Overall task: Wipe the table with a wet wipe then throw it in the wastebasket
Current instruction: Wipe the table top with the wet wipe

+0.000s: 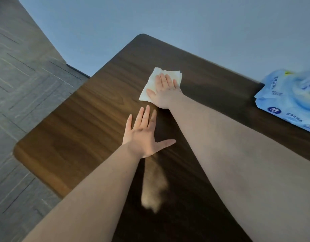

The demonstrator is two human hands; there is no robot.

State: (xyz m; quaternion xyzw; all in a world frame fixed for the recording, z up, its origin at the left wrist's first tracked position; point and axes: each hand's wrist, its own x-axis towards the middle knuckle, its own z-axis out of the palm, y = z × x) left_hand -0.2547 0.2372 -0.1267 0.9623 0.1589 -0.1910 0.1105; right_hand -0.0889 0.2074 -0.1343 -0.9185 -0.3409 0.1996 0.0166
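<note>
On a dark wooden table (77, 130), two bare hands are lying flat
Right hand (163, 92) is pressing a white wet wipe (153, 80) down, fingers extended; left hand (144, 135) is resting spread, empty; a blue wipes pack (288, 100) is sitting far right

The only print I find is on the blue wet wipe pack (290, 100) lying at the right edge of my table (80, 133). It bears a round dark blue emblem with a white figure, and beside it lines of dark blue characters, likely Chinese. All of it is too blurred for me to read. No numbers are legible.
</note>
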